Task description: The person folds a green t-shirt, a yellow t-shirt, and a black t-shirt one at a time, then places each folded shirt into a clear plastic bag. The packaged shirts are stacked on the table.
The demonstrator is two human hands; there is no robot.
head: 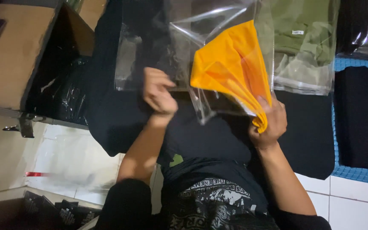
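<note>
The right hand [269, 123] is closed around the gathered lower end of a folded orange garment [231, 68], the cloth being pinched between fingers and palm; the left hand [158, 91] is curled shut on the edge of a clear plastic bag [205, 25], though which part of the film is pinched cannot be told exactly; the garment fans out upward and to the left from the right-hand grip, so that its narrow end sits in the fist and its broad end lies within the mouth of the bag; the bag is held up between the two hands, its lower corner hanging just beside the left wrist; below the hands a dark garment [201, 140] is spread over the lap, with a printed dark shirt seen nearer the camera; behind the orange cloth a bagged olive-green garment [303, 42] lies flat, touching a dark folded piece to its right on a blue mat [354, 174]; a cardboard box [13, 51] stands well apart at the upper left, with glossy black plastic packets [64, 93] beside it; white floor tiles [73, 162] are seen beneath
</note>
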